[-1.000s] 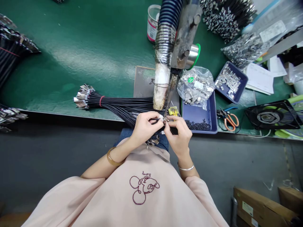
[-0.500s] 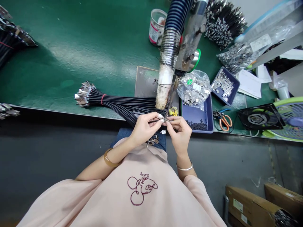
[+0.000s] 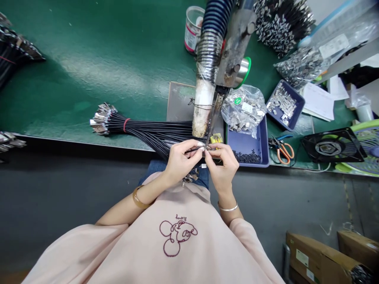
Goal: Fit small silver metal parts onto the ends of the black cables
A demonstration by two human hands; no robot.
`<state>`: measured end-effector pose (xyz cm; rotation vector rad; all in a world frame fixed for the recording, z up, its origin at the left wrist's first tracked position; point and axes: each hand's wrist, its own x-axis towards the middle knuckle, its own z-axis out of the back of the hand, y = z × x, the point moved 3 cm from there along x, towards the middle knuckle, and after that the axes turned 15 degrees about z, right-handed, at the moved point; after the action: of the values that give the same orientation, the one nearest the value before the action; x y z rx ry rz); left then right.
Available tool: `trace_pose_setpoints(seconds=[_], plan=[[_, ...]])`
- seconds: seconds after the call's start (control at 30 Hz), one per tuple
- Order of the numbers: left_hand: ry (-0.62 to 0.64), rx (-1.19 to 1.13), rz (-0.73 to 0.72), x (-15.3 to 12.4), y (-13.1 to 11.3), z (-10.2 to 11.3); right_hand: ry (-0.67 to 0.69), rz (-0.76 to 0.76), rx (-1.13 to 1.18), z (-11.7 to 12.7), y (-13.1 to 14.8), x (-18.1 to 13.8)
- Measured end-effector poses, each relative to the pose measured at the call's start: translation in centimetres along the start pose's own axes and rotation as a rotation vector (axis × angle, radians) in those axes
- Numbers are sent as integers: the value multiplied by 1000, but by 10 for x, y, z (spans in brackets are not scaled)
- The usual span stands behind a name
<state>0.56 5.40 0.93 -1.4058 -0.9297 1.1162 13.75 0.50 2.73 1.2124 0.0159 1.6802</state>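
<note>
My left hand point(image 3: 182, 161) pinches a thin black cable point(image 3: 193, 150) between thumb and fingers. Its fingertips almost meet those of my right hand point(image 3: 223, 163), which is closed in a pinch on something too small to make out. Between them comes down the thin tip of a clamped soldering iron point(image 3: 212, 118). Beside it hangs a fume hose point(image 3: 204, 90) with a stained white end. Just behind my hands lies a bundle of black cables point(image 3: 148, 126), tied with a red band, with metal connectors at its left end. More connectors rest on my lap, partly hidden.
Right of my hands stands a blue tray point(image 3: 263, 146) with small black parts and a bag of metal connectors point(image 3: 244, 108). Farther right are a smaller tray point(image 3: 299, 103), orange-handled pliers point(image 3: 284, 153) and a black fan point(image 3: 331, 146). A solder spool point(image 3: 244, 73) sits behind the iron.
Both hands stay nearly in place, with the right fingertips shifted slightly left toward the left ones. The camera view has turned a little. Nothing is visibly let go.
</note>
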Motion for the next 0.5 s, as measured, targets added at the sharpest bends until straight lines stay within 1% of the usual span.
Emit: trace_pose_setpoints(seconds=[0.1,0.3,0.4,0.5], plan=[[8,25,6,0,1,0,8,33,-1,0,-1,-3],[9,27,88,0,3,-1,36,-4,0,-1,-3,-5],[3,33,75,0,-1,-1,33,-16,-7,0,-2,-4],[-22,42,24,-1,-5,0,22,-6,-31,1,-1,-3]])
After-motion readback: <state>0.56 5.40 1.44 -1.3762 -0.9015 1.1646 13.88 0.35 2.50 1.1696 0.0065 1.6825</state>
